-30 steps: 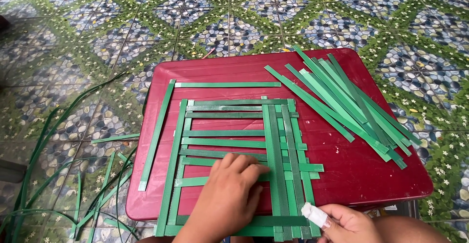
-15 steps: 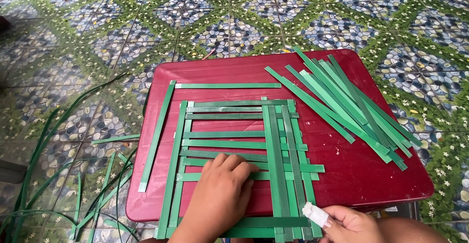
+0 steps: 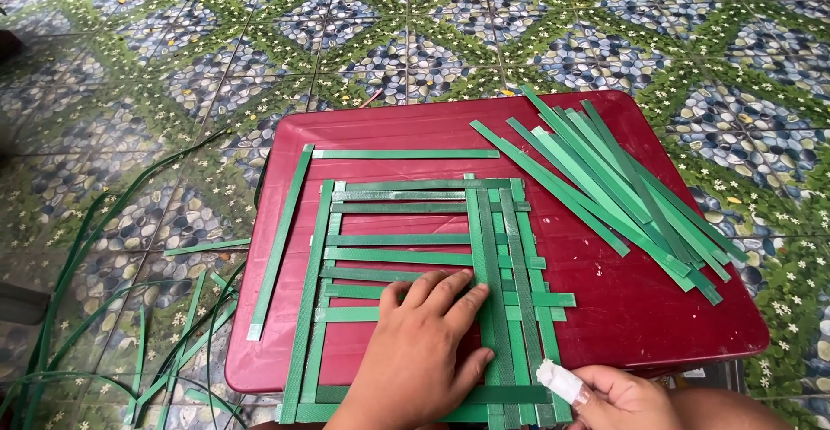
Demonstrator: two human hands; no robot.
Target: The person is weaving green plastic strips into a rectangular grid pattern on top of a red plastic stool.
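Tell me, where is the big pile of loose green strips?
In the head view, the pile of loose flat green plastic strips lies slanted on the right part of the dark red table, just right of the half-woven green strip mat and beyond the right hand.

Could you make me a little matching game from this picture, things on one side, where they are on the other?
Things:
1. left hand
2. right hand
3. loose strips
4. table

Places:
A. fanned out at the table's far right
B. pressed flat on the woven mat
C. standing on the tiled floor
D. at the mat's near right corner, one finger bandaged

Pairs: 1-B, 2-D, 3-A, 4-C
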